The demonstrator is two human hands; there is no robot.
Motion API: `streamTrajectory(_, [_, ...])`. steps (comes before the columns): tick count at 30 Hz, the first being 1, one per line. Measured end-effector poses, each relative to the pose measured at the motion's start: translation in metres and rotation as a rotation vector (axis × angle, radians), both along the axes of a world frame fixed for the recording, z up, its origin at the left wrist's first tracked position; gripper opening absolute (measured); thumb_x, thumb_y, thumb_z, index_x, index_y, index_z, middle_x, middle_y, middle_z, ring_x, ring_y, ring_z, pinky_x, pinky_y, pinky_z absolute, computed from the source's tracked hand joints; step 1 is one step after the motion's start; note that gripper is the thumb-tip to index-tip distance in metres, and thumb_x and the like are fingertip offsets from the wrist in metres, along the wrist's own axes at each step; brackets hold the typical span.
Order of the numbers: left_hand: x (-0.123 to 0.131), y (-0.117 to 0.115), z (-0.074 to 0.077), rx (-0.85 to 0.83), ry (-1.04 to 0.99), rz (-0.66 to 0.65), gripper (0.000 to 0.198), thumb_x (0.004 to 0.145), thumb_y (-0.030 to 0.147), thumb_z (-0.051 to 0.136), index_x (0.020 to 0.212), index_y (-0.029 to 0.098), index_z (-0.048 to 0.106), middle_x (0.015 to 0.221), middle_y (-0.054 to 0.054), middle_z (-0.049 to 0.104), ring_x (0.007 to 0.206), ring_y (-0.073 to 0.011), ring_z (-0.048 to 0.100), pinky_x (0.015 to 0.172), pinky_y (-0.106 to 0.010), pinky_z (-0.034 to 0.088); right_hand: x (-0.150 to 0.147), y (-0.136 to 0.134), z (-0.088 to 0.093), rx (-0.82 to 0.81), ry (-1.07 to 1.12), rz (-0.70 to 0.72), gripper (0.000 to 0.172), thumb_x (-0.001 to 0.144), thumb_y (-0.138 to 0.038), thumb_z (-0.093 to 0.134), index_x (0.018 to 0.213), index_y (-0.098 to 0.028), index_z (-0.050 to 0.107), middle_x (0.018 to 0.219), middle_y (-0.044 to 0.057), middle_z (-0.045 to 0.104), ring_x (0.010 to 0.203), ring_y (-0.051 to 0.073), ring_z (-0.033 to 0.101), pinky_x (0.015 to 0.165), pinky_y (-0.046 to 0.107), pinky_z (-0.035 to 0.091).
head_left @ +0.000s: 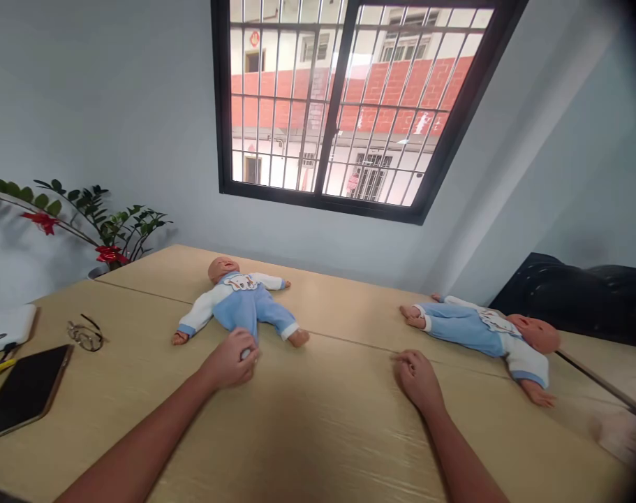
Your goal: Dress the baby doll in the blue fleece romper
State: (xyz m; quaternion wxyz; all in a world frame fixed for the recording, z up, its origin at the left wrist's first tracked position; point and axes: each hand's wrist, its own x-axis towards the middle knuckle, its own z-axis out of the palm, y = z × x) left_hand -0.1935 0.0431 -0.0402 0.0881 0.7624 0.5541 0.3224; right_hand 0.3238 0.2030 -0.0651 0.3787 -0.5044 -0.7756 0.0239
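A baby doll (pixel 244 300) in a white and light blue outfit lies on its back at the left of the table, limbs spread. My left hand (pixel 230 360) is closed at the end of one of its legs and hides that foot. A small pale grey thing (pixel 245 353) shows between its fingers; I cannot tell what it is. My right hand (pixel 418 377) rests on the table with curled fingers, one pointing left. What it holds, if anything, is hidden. A second, similarly dressed doll (pixel 469 332) lies on its back beyond it to the right.
The wooden table (pixel 318 433) has seams across it. On the left lie eyeglasses (pixel 87 335), a dark tablet (pixel 27 391) and a white device (pixel 8 328). A potted plant (pixel 119 230) stands behind. A black padded object (pixel 579 293) is at right, below the barred window (pixel 343 105).
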Motion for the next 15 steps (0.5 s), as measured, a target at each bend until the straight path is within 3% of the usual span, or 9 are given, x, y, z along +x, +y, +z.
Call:
streamTrajectory(10, [0.093,-0.044,0.006,-0.019,-0.123,-0.528,0.011,0.091,0.021,0.057,0.081,0.021,0.059,0.086,-0.004,0.066,0.100,-0.0227,0.056,0.098,-0.039,0.046,-0.001,-0.010,0.003,-0.052,0.104,0.043,0.028,0.088,-0.029,0.045,0.083,-0.021,0.071,0.097,0.011,0.070,0.094,0.027,0.066,0.080,0.040,0.055])
streamTrajectory(15, [0.119,-0.070,0.004,-0.016,-0.259,-0.630,0.017,0.099,0.032,0.051,0.086,0.023,0.055,0.087,-0.006,0.067,0.100,-0.0226,0.056,0.095,-0.039,0.048,-0.001,-0.010,0.006,-0.041,0.135,0.086,0.024,0.086,-0.025,0.046,0.080,-0.022,0.069,0.093,0.010,0.070,0.093,0.027,0.066,0.083,0.041,0.054])
